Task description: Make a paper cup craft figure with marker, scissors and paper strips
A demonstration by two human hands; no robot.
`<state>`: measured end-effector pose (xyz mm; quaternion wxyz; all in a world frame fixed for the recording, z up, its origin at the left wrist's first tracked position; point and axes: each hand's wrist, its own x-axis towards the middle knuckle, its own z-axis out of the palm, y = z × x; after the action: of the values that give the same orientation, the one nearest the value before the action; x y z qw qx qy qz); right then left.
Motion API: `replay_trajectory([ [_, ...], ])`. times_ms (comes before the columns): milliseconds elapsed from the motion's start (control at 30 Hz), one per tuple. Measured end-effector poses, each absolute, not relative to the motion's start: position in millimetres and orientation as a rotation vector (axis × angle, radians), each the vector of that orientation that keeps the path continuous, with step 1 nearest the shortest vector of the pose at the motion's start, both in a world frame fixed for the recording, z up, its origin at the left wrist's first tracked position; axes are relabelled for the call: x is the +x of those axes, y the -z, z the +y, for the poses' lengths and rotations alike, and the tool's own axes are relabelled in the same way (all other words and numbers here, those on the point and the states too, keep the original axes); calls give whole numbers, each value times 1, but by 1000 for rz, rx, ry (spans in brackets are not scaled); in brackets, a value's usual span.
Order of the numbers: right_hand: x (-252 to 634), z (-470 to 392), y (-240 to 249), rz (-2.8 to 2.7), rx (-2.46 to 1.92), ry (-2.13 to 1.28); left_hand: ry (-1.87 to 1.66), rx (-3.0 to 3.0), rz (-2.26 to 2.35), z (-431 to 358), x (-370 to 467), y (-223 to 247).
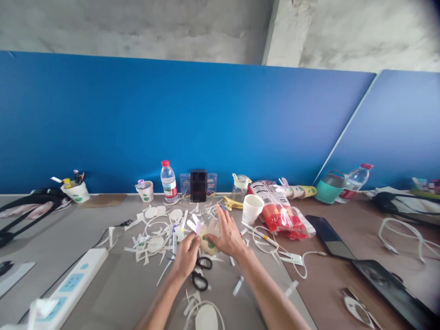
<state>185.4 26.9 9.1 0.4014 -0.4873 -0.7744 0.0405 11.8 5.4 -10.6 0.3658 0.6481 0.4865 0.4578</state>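
Between my hands is a paper cup (208, 241) with a green leaf print, cut into strips at its rim. White and pale purple petal-like paper pieces (195, 224) stick up at its left side. My left hand (186, 255) is closed on the cup's near left side, thumb on top. Fingers stretched out and raised, my right hand (229, 233) rests its thumb against the cup's right side. Black-handled scissors (200, 280) lie just below the cup, their blades partly hidden by my left hand. White paper scraps (156, 243) and cut rings are strewn to the left.
A white paper cup (252, 210) stands at right, beside a red plastic bag (275, 206). Behind are a water bottle (168, 183), a glass jug (240, 188) and a small cup (145, 191). A power strip (80, 279) lies left, a phone (328, 236) right. A blue partition (154, 119) closes the back.
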Motion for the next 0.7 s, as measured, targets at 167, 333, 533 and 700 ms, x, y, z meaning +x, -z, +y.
replay_trajectory([
  [167,178,28,1,-1816,-1219,-112,-1271,1633,1321,6,11,5],
  [333,179,35,10,-1423,-1114,-615,-1403,1540,1334,9,8,0],
  [533,173,39,20,-1115,-1057,-1163,-1437,1526,1309,8,7,1],
  [700,159,37,26,-1044,-1001,-1266,-1430,1534,1342,6,9,1],
])
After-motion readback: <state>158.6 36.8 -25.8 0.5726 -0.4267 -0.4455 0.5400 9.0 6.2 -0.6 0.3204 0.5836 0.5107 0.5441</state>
